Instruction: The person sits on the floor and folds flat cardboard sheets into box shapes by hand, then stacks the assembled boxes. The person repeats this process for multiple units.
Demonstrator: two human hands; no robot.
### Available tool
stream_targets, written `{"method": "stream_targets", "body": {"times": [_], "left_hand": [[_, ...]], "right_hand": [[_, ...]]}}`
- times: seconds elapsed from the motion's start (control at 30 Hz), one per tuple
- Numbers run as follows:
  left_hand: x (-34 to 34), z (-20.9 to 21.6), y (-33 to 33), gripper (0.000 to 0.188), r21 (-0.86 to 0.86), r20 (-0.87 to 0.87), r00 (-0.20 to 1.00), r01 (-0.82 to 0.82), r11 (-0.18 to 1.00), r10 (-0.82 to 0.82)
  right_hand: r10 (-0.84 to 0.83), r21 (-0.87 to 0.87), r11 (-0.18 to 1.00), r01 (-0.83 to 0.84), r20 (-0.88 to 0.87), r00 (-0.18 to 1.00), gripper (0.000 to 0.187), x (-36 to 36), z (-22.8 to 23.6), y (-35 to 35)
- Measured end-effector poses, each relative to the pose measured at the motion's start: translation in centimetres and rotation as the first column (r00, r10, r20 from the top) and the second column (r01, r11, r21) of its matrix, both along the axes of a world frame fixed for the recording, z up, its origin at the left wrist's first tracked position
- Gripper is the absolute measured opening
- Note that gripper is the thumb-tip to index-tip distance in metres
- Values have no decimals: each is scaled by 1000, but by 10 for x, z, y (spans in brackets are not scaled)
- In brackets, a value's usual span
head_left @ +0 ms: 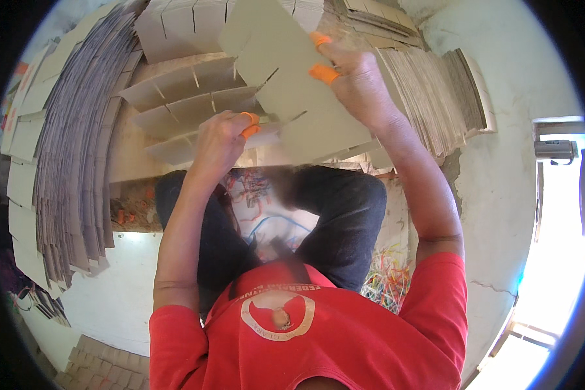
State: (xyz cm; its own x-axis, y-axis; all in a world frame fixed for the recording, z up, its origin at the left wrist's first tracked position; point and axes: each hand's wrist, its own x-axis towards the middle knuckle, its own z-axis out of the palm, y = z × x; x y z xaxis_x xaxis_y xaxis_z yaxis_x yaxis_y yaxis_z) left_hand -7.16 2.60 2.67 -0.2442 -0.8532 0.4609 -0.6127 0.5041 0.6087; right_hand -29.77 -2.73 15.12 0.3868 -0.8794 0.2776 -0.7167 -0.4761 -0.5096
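My right hand grips the right edge of a large slotted grey cardboard sheet, tilted above the work surface and slightly blurred. Orange covers sit on its thumb and a finger. My left hand, also with orange finger covers, is closed at the near end of the slotted cardboard strips, by the sheet's lower left edge. It seems to pinch a strip there, mostly hidden by the fingers. Several cardboard strips stand on edge in rows to the left of the sheet, their slots facing up.
Tall stacks of slotted cardboard line the left side. Another cardboard stack stands on the right, and more slotted pieces lie at the back. Coloured strands lie below on the right. A pale wall bounds the right.
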Motion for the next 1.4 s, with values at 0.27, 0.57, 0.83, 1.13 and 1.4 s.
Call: {"method": "stream_targets", "body": {"times": [0.27, 0.57, 0.83, 1.13, 1.4], "left_hand": [[-3, -2, -6, 18, 28, 34, 999, -11, 1000, 10], [-2, -10, -11, 16, -19, -8, 1000, -10, 1000, 10], [-5, -5, -10, 16, 8, -6, 1000, -18, 1000, 18], [-7, -12, -14, 16, -24, -44, 999, -29, 999, 28], [-7, -9, -10, 16, -40, -68, 997, -34, 999, 31]], "right_hand": [[90, 17, 996, -89, -91, 992, 36, 22, -53, -14], [110, 110, 990, -86, -238, 965, 33, 43, -55, -22], [-108, -216, 974, 62, -208, 972, 28, 12, -59, 7], [-743, -478, 663, 576, -515, 428, 36, -194, -108, 33], [-658, -677, 708, 202, -528, 537, 24, -186, -125, 42]]}}
